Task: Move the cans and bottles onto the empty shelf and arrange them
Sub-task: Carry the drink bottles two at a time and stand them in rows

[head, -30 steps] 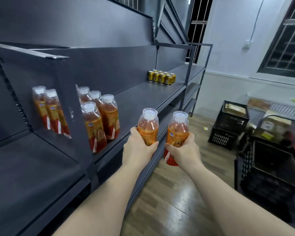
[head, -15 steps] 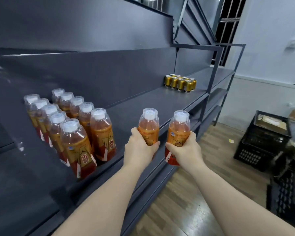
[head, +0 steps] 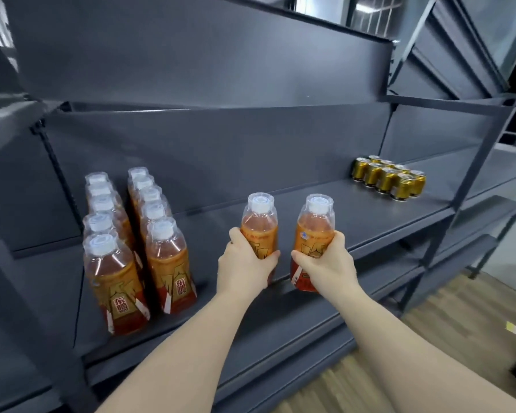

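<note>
The left hand (head: 245,268) grips a clear plastic bottle of orange drink (head: 259,226), fingers wrapped round its labelled middle. The right hand (head: 328,263) grips a second orange bottle (head: 315,231) the same way. Both stand upright, side by side but apart, at the front edge of the dark grey metal shelf (head: 355,216). To their left, two rows of matching bottles (head: 167,257) stand on that shelf. A cluster of gold cans (head: 388,178) sits at its far right. Wooden floor (head: 429,338) lies below.
</note>
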Demonstrator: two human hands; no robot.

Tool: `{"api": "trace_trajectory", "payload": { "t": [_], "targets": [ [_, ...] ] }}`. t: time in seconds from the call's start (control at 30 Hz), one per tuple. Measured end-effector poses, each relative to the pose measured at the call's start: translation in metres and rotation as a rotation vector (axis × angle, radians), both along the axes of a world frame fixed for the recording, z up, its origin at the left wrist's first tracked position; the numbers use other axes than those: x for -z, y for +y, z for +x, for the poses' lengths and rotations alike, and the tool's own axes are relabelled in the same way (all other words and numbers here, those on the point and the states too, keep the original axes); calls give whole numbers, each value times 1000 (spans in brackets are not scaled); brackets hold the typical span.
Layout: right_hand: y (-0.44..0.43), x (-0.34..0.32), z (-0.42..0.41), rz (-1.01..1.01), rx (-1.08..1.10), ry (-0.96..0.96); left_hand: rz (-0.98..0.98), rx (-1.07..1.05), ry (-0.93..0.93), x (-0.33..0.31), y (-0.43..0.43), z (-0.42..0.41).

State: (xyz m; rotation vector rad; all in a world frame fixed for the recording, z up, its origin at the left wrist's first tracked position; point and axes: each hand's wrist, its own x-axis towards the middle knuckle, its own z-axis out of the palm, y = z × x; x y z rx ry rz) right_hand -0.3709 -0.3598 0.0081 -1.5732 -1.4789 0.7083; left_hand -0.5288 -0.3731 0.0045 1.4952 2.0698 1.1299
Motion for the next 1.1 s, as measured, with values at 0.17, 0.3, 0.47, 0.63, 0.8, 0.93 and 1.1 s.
{"api": "trace_trajectory", "payload": {
  "t": [0.17, 0.3, 0.47, 0.63, 0.8, 0.93, 1.1],
  "targets": [
    [47, 4, -15, -32, -61, -13, -23, -97, 20, 5, 35, -8],
    [83, 5, -36, -43, -106, -11, -30, -170, 5, 8, 67, -24],
    [121, 4, -59, -36, -153, 2, -19, -255, -60, 7, 106, -42],
    [156, 12, -76, -38, -211, 1, -25, -348, -79, 12, 129, -54],
    [199, 21, -102, -51, -314, 5, -41, -453, -135, 23, 156, -74],
    [230, 27, -124, -49, -423, 22, -35, -612, -158, 26, 177, -85],
    [263, 30, -150, -59, -542, 34, -7, -699, -130, 26, 199, -99]
  ]
}}
